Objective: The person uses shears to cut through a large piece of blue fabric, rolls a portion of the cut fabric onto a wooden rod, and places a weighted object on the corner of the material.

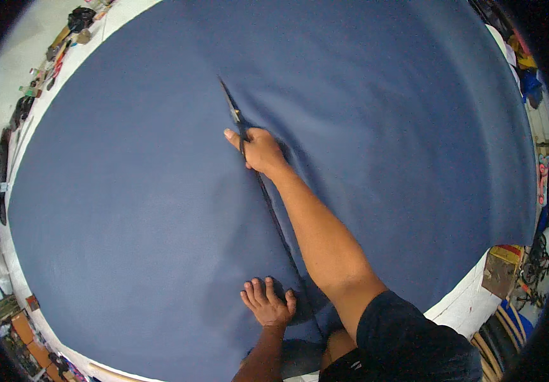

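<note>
A large sheet of dark blue material (pixel 134 159), which looks like leather or vinyl, spreads over most of the view. My right hand (pixel 263 149) is closed round the handles of a pair of scissors (pixel 233 109), its thumb to the left. The blades point away from me at the sheet, near the middle. Behind the scissors a long dark cut (pixel 277 223) runs back toward my body. My left hand (pixel 269 305) lies flat on the sheet with its fingers spread, just left of the cut's near end. Right of the cut, the material is raised in soft folds.
White floor (pixel 462 309) shows round the sheet. A cardboard box (pixel 502 270) and coiled tubing (pixel 500 337) stand at the near right. Black bags (pixel 82 19) and clutter line the far left. Orange-brown boxes (pixel 26 331) are at the near left, and a blue bag (pixel 531 86) lies far right.
</note>
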Available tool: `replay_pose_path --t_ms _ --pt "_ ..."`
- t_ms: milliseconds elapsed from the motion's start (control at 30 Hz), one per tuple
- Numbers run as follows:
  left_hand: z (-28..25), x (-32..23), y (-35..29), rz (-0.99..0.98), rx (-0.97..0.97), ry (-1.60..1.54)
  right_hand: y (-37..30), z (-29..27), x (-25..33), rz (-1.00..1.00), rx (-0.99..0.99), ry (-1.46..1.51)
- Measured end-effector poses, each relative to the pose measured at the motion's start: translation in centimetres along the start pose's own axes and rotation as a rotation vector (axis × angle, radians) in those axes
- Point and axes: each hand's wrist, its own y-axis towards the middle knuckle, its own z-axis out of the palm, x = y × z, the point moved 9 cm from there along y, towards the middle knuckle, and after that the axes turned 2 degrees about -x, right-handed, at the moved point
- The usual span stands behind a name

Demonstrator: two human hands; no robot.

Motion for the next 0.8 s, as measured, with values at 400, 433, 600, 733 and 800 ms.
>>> replay_pose_path --t_ms 400,433,600,733,800 --pt "-0.6 7.7 43.6 -0.125 -0.237 0.162 0.7 2.0 -0.8 0.063 0.058 -0.029" --pt "0.3 7.7 43.9 -0.135 -0.225 0.145 0.6 1.6 -0.7 0.060 0.040 -0.023" --pt "1.6 6.6 43.9 -0.137 -0.203 0.129 -0.3 0.1 -0.8 0.032 -0.033 -0.088" --pt "1.3 6.6 44.1 -0.162 -0.145 0.115 -0.9 0.0 0.3 0.098 -0.056 -0.089" --pt "1.2 6.7 44.2 -0.195 -0.106 0.104 -0.2 0.1 1.6 0.134 -0.021 -0.002"
